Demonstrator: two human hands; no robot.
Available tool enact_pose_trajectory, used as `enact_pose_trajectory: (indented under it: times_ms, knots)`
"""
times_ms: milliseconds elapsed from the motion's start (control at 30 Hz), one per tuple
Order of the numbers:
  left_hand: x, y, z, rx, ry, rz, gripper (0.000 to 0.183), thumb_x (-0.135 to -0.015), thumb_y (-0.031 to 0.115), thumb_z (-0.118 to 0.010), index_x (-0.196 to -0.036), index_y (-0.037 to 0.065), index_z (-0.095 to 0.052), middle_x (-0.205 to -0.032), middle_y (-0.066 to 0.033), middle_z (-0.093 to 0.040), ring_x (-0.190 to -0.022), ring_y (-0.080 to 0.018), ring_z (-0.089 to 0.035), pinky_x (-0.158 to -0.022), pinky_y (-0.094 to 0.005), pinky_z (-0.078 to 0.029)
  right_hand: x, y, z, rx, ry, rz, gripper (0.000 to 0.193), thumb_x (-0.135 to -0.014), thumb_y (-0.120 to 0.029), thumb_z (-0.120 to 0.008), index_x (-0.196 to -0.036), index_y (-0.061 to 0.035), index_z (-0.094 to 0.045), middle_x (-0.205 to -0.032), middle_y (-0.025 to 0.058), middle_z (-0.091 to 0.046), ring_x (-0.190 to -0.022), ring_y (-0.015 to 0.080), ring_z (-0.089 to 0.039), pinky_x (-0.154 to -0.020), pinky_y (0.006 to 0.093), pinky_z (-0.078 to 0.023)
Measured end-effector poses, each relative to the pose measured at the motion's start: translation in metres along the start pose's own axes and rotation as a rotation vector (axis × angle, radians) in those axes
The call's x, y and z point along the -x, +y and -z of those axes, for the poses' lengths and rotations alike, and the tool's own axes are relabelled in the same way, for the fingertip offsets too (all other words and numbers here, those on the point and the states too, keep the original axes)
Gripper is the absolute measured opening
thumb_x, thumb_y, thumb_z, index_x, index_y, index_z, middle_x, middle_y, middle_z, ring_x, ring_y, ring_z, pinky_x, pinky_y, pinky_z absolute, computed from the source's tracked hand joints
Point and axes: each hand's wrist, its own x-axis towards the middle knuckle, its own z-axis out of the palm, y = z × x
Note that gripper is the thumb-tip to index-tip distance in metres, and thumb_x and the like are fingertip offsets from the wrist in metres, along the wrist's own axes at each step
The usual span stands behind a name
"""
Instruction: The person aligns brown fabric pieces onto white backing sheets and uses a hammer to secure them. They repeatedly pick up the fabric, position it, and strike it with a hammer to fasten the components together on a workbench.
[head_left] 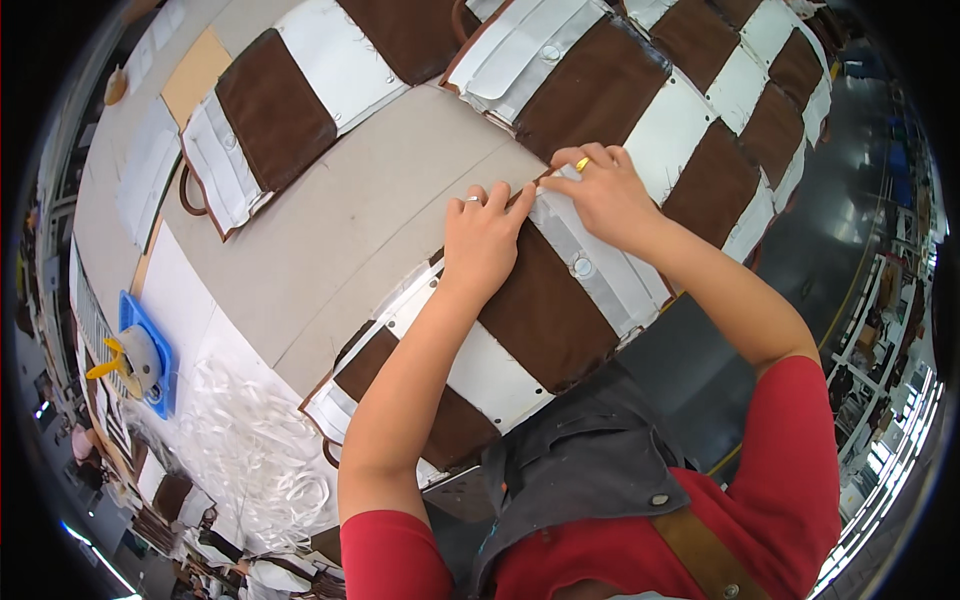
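A brown-and-white bag piece [555,310] lies in front of me, with a round snap and a white flap along its right end. At its far edge, my left hand [482,240] has curled fingers, with thumb and forefinger on the rim. My right hand [603,195], just to the right, pinches the same edge close to the white part. The fingertips of both hands nearly meet there. What exactly lies between them is too small to see. Another brown-and-white section [390,375] extends under my left forearm.
Several similar bag pieces lie at the far right [590,90] and far left [275,110] of the grey table [370,215]. On the left are a heap of white strips [255,450] and a blue tray [165,385] with a white roll and yellow part. Shelves [865,350] stand beyond the right aisle.
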Motion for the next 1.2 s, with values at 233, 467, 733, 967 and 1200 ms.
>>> enact_pose_trajectory:
  times_ms: [233,467,733,967,1200]
  knots:
    - [-0.009,0.009,0.003,0.217,0.003,0.137,0.05,-0.07,-0.004,-0.055,-0.117,0.013,-0.061,-0.107,-0.003,-0.055,-0.09,-0.0246,-0.052,-0.075,-0.0375,-0.036,0.023,0.003,-0.017,-0.064,0.085,0.035,0.041,-0.081,0.002,-0.053,-0.12,-0.007,-0.056,-0.115,0.0037,-0.062,-0.11,0.0194,-0.055,-0.095,0.0376,-0.038]
    - [-0.008,0.017,0.004,0.108,-0.071,0.09,0.049,-0.072,-0.001,-0.055,-0.12,0.012,-0.06,-0.112,-0.0011,-0.055,-0.097,-0.0222,-0.051,-0.082,-0.0396,-0.036,0.026,-0.002,-0.023,-0.01,0.157,0.071,0.042,-0.077,0.001,-0.055,-0.119,-0.003,-0.055,-0.114,0.0059,-0.062,-0.11,0.021,-0.055,-0.097,0.0357,-0.041]
    - [-0.005,0.04,0.001,-0.446,-0.124,-0.138,0.042,-0.082,0.014,-0.056,-0.122,0.004,-0.056,-0.118,-0.0016,-0.049,-0.111,-0.0188,-0.047,-0.096,-0.043,-0.036,0.025,0.001,-0.025,-0.253,0.14,-0.066,0.04,-0.078,0.001,-0.054,-0.118,-0.0032,-0.054,-0.112,0.0109,-0.062,-0.108,0.0268,-0.056,-0.094,0.0385,-0.042]
    - [-0.01,0.031,0.01,-0.156,-0.115,-0.047,0.044,-0.08,0.008,-0.056,-0.124,0.007,-0.055,-0.117,-0.0022,-0.054,-0.11,-0.0222,-0.051,-0.095,-0.0451,-0.035,0.021,0.003,-0.024,-0.293,0.102,-0.046,0.038,-0.079,0.003,-0.051,-0.116,-0.0054,-0.055,-0.104,0.0106,-0.063,-0.1,0.028,-0.057,-0.088,0.0389,-0.043]
    - [0.015,-0.006,0.023,0.408,0.0,0.392,0.026,-0.083,0.008,-0.059,-0.109,0.006,-0.058,-0.104,-0.009,-0.057,-0.098,-0.0272,-0.055,-0.083,-0.0435,-0.038,0.006,0.001,-0.012,-0.257,0.116,0.002,0.036,-0.079,0.004,-0.054,-0.113,-0.0047,-0.06,-0.098,0.0098,-0.062,-0.097,0.0274,-0.058,-0.086,0.0382,-0.046]
